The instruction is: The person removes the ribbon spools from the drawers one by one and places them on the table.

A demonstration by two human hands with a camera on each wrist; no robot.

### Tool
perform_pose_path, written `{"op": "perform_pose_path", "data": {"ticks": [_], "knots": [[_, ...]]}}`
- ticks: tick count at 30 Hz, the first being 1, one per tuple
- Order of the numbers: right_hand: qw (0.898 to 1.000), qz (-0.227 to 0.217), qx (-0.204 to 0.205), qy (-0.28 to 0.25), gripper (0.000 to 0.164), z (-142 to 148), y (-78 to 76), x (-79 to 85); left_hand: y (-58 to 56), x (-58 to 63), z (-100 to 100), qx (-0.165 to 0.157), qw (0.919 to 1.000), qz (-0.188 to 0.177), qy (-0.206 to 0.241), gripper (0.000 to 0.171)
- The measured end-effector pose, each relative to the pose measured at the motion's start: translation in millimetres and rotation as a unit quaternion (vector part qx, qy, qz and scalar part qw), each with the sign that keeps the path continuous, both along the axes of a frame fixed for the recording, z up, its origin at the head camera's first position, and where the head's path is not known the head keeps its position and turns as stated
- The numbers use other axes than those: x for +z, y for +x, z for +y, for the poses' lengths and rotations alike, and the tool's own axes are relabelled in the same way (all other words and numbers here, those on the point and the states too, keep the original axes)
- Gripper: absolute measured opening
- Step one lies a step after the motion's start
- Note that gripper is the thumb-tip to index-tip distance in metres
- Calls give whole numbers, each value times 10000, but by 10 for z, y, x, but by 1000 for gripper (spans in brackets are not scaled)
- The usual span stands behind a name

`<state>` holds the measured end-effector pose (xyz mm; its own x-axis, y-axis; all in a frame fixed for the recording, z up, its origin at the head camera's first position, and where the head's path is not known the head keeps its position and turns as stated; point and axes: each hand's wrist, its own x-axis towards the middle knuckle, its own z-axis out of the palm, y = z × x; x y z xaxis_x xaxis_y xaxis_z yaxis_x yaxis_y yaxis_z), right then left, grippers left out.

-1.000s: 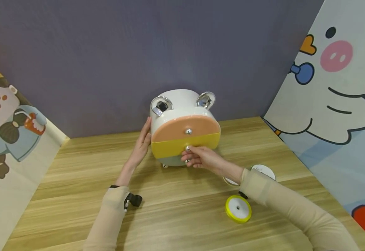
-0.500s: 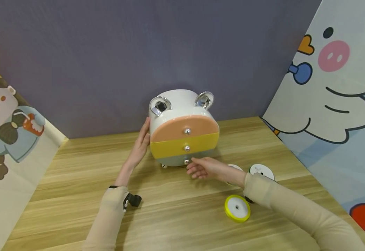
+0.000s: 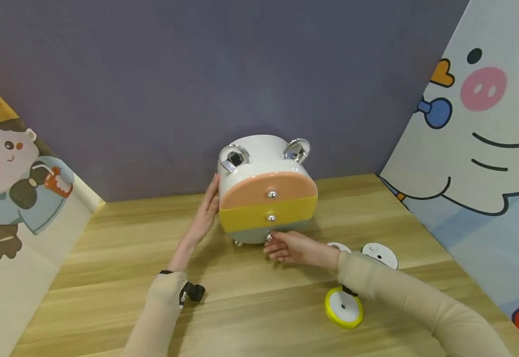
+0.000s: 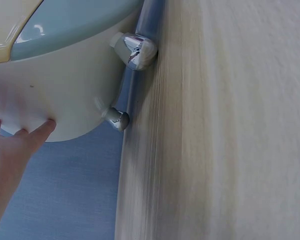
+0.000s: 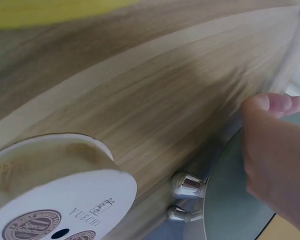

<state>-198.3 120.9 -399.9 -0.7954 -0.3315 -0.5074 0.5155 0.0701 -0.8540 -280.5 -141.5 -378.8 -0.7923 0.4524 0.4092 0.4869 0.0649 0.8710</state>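
Observation:
A small white drawer cabinet with silver ears stands against the back wall. Its front has an orange drawer, a yellow drawer and a grey-green bottom drawer, all closed. My left hand rests with extended fingers on the cabinet's left side; in the left wrist view its fingertips touch the white wall. With thumb and fingers, my right hand pinches the round silver knob of the bottom drawer. The right wrist view hides the knob behind the hand.
On the wooden table, a yellow-rimmed ribbon spool lies beneath the right forearm. Two more white spools lie farther back, one by the wrist and another white-faced spool to its right. Cartoon-printed panels flank both sides.
My right hand has left the yellow drawer's knob and moved down to the bottom drawer's knob. The left hand stays on the cabinet's side. The head view has shifted slightly.

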Motion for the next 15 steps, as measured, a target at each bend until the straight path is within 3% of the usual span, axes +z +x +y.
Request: {"op": "perform_pose_path", "data": {"ticks": [7, 15], "knots": [[9999, 54, -110, 51, 46, -25, 13, -46, 2, -69, 18, -49, 9999, 87, 86, 54], [9999, 77, -129, 82, 41, -33, -11, -55, 20, -29, 32, 81, 9999, 41, 97, 56]]}}
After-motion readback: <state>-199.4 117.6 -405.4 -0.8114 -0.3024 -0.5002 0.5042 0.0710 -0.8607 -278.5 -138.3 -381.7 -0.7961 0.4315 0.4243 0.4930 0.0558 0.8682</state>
